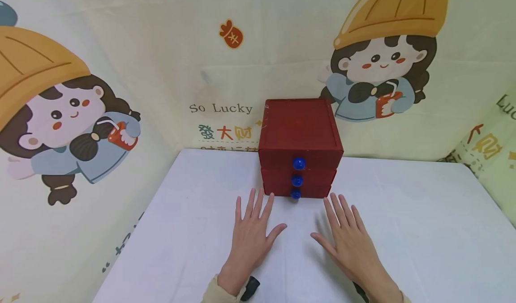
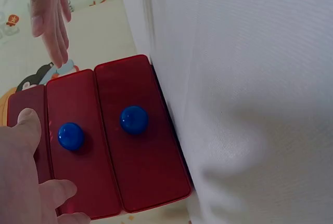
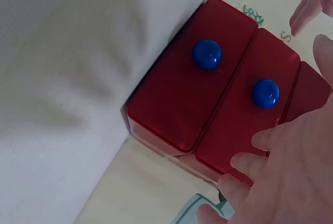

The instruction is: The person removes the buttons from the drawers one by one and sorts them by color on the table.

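A dark red box of three stacked drawers (image 1: 300, 126) stands at the back of the table, each drawer front bearing a round blue knob (image 1: 299, 163). All three drawers look pushed in. My left hand (image 1: 251, 236) hovers before the box's left side, fingers straight and spread, holding nothing. On the other side my right hand (image 1: 350, 240) is held the same way, its fingertips near the box's lower right corner. From the left wrist, two knobs (image 2: 134, 120) are visible, while the top one is hidden behind the thumb. The right wrist view also shows the lower two drawer fronts (image 3: 192, 73).
A white cloth covers the table (image 1: 403, 213). Behind it hangs a cream backdrop (image 1: 169, 39) printed with cartoon figures and lettering. A black strap (image 1: 251, 288) shows at the left wrist.
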Tool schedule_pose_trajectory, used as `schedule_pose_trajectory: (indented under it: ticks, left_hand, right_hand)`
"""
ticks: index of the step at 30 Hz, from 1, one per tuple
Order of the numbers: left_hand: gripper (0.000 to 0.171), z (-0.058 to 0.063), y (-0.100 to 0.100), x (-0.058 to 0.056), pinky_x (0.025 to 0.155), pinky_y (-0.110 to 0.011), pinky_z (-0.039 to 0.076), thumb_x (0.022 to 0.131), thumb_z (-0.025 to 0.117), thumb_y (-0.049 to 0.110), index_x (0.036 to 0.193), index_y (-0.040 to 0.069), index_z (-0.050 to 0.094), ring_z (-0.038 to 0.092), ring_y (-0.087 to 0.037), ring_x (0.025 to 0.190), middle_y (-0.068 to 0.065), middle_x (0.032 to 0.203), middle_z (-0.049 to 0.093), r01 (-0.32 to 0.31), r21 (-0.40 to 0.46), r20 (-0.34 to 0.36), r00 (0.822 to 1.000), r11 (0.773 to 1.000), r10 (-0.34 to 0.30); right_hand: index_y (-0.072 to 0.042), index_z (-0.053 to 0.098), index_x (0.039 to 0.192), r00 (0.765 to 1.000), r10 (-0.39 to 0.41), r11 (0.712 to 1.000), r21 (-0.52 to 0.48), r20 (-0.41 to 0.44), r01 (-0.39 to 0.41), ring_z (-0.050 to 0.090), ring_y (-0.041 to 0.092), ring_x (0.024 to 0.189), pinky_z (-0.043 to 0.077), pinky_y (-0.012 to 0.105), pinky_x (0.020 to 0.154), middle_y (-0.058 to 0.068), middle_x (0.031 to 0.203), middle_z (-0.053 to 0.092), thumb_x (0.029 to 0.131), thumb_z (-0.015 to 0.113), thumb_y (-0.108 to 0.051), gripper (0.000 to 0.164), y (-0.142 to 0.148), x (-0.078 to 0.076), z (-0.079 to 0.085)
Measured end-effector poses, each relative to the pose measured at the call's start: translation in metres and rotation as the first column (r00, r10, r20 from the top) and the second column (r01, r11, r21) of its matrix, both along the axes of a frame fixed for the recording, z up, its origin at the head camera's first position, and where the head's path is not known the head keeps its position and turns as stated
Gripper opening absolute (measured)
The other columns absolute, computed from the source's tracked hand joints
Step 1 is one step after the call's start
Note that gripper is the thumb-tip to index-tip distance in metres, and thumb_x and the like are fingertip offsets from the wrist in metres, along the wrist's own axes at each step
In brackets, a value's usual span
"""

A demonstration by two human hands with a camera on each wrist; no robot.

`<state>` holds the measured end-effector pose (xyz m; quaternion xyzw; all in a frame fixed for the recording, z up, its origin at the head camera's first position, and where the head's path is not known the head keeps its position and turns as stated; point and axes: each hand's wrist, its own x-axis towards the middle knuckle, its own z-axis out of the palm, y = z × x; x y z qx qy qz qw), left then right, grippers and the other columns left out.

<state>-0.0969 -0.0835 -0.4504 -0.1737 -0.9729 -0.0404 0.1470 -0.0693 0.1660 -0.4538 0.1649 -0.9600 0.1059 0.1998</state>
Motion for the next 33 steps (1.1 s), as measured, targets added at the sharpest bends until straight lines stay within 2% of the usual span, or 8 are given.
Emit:
schedule_pose_trajectory:
  ticks: [3, 9, 18, 19, 22, 25, 33]
  left_hand:
    - [0.078, 0.000, -0.001, 0.000, 0.121, -0.057, 0.006, 0.097, 0.037, 0.067, 0.159, 0.021, 0.026, 0.012, -0.028, 0.154, -0.007, 0.167, 0.015, 0.001, 0.018, 0.009, 1.000, 1.000, -0.001]
    - [0.076, 0.003, -0.002, -0.002, 0.121, -0.058, 0.008, 0.098, 0.041, 0.063, 0.159, 0.020, 0.025, 0.012, -0.029, 0.154, -0.007, 0.167, 0.015, 0.005, 0.049, 0.007, 1.000, 0.999, -0.005]
    - [0.075, 0.010, -0.005, -0.007, 0.121, -0.058, 0.010, 0.099, 0.042, 0.061, 0.159, 0.019, 0.025, 0.013, -0.028, 0.154, -0.007, 0.166, 0.020, 0.000, 0.081, -0.009, 1.000, 0.997, 0.001]
    - [0.075, 0.011, -0.005, -0.007, 0.121, -0.058, 0.011, 0.099, 0.042, 0.061, 0.159, 0.019, 0.026, 0.013, -0.028, 0.154, -0.007, 0.166, 0.020, 0.001, 0.084, -0.011, 1.000, 0.996, 0.000]
    - [0.072, 0.014, -0.006, -0.008, 0.121, -0.057, 0.015, 0.100, 0.044, 0.058, 0.158, 0.017, 0.029, 0.016, -0.027, 0.153, -0.008, 0.164, 0.025, 0.015, 0.106, -0.043, 0.999, 0.994, -0.011]
    - [0.069, 0.018, -0.006, -0.009, 0.120, -0.056, 0.020, 0.100, 0.047, 0.053, 0.156, 0.016, 0.033, 0.021, -0.026, 0.152, -0.008, 0.162, 0.031, 0.041, 0.146, -0.086, 0.996, 0.988, -0.029]
    - [0.065, 0.025, -0.007, -0.018, 0.118, -0.055, 0.027, 0.099, 0.054, 0.046, 0.153, 0.013, 0.040, 0.033, -0.027, 0.147, -0.010, 0.157, 0.040, 0.103, 0.229, -0.193, 0.979, 0.968, -0.059]
  right_hand:
    - [-0.004, 0.031, 0.154, 1.000, 0.000, 1.000, -0.002, 0.010, 0.000, 0.023, 0.035, 0.149, 0.011, 0.046, 0.124, 0.019, 0.159, 0.032, 0.096, 0.044, -0.066, 0.086, -0.002, -0.001, 0.002]
    - [-0.003, 0.029, 0.155, 0.999, 0.006, 1.000, -0.006, 0.035, -0.006, 0.022, 0.035, 0.149, -0.009, 0.031, 0.123, 0.018, 0.160, 0.031, 0.095, 0.049, -0.064, 0.087, -0.005, -0.003, 0.004]
    - [-0.004, 0.026, 0.156, 0.999, 0.009, 1.000, -0.024, 0.039, -0.008, 0.022, 0.034, 0.149, -0.013, 0.025, 0.121, 0.016, 0.162, 0.027, 0.093, 0.053, -0.062, 0.090, -0.009, -0.007, 0.008]
    - [-0.004, 0.026, 0.156, 0.999, 0.008, 1.000, -0.027, 0.045, -0.007, 0.021, 0.033, 0.149, -0.009, 0.028, 0.123, 0.016, 0.162, 0.026, 0.093, 0.053, -0.062, 0.090, -0.009, -0.007, 0.008]
    - [-0.005, 0.024, 0.157, 0.998, 0.011, 0.999, -0.051, 0.060, -0.008, 0.022, 0.033, 0.149, 0.013, 0.043, 0.124, 0.014, 0.163, 0.025, 0.092, 0.055, -0.061, 0.091, -0.011, -0.009, 0.011]
    - [-0.005, 0.025, 0.157, 0.998, 0.023, 0.996, -0.092, 0.057, -0.017, 0.025, 0.033, 0.148, 0.032, 0.054, 0.113, 0.013, 0.162, 0.027, 0.091, 0.059, -0.059, 0.091, -0.013, -0.011, 0.014]
    - [-0.007, 0.033, 0.154, 0.995, 0.092, 0.971, -0.224, 0.039, -0.081, 0.035, 0.033, 0.141, 0.034, 0.054, 0.110, 0.011, 0.158, 0.035, 0.092, 0.065, -0.048, 0.081, -0.017, -0.017, 0.021]
